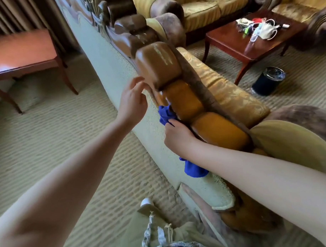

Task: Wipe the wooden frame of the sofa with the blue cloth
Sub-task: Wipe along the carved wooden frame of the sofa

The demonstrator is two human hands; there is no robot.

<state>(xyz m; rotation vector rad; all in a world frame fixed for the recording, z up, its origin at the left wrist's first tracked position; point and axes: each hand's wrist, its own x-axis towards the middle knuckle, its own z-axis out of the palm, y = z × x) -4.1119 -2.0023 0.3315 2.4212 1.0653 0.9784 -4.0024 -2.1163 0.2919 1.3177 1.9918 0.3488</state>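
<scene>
Head view: taken from behind the sofa, looking down over both bare arms.
Right hand (pixel 177 136): clenched around the blue cloth (pixel 166 114), knuckles up, pressed in against the top edge of the sofa back.
Blue cloth: one bunch sticks out just ahead of the right hand's fingers, touching the wooden frame (pixel 160 98); a second fold hangs below that hand's wrist, against the pale back panel (pixel 112 66).
Wooden frame: a glossy brown rail running up and away from the right hand, just beyond its fingertips; the strip directly under the cloth is mostly hidden, so contact there is likely but not fully visible.
Left hand (pixel 132 102): released, fingers spread and loosely bent, holding nothing, beside the frame and just left of the cloth; fingertips near a padded leather roll (pixel 157 64).
Leather rolls: right of the right hand, in a row along the sofa top.
Surface (pixel 253 41): well beyond both hands, carrying small clutter.
Dark bin (pixel 269 81): on the carpet near that surface.
</scene>
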